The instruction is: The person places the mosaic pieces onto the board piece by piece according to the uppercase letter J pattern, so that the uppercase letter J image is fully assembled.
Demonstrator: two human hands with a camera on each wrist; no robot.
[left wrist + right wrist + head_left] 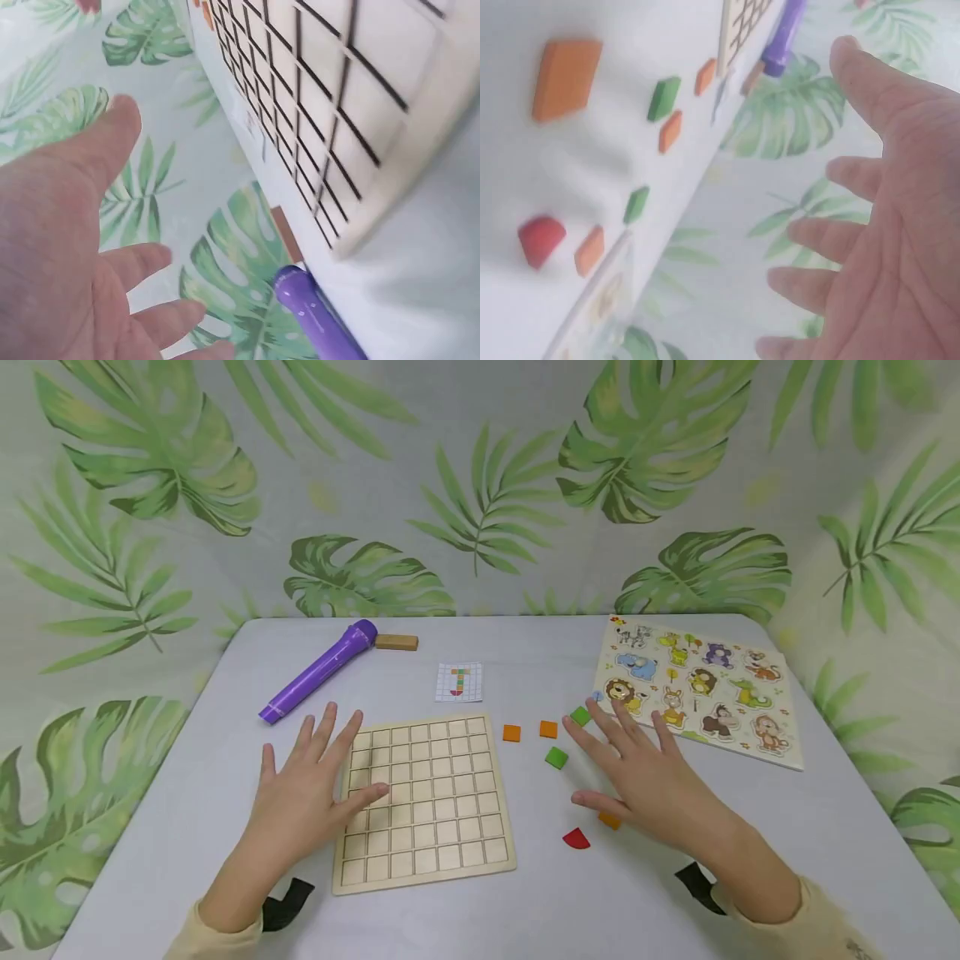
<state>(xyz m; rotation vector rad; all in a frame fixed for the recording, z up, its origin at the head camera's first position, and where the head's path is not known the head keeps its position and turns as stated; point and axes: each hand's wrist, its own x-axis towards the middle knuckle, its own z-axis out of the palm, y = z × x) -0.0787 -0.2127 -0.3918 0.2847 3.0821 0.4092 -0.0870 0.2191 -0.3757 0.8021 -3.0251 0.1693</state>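
My left hand (300, 802), fingers spread, hovers over the left edge of a wooden grid board (423, 802). In the left wrist view the fingers hold nothing, and the board stands apart from them. My right hand (648, 777) is spread above the table, right of the board. Around it lie green square tiles (557, 757), orange square tiles (512, 733) and a red quarter-round piece (577, 838). One orange tile (609, 820) is partly covered by that hand in the head view. The right wrist view shows the right palm bare, with the tiles (566, 79) off to its side.
A small card (459, 682) with a coloured tile pattern lies behind the board. At the back left are a purple microphone (318, 672) and a wooden block (397, 642). An animal puzzle board (697, 689) lies at the back right. Leaf-patterned cloth (480, 510) hangs behind the table.
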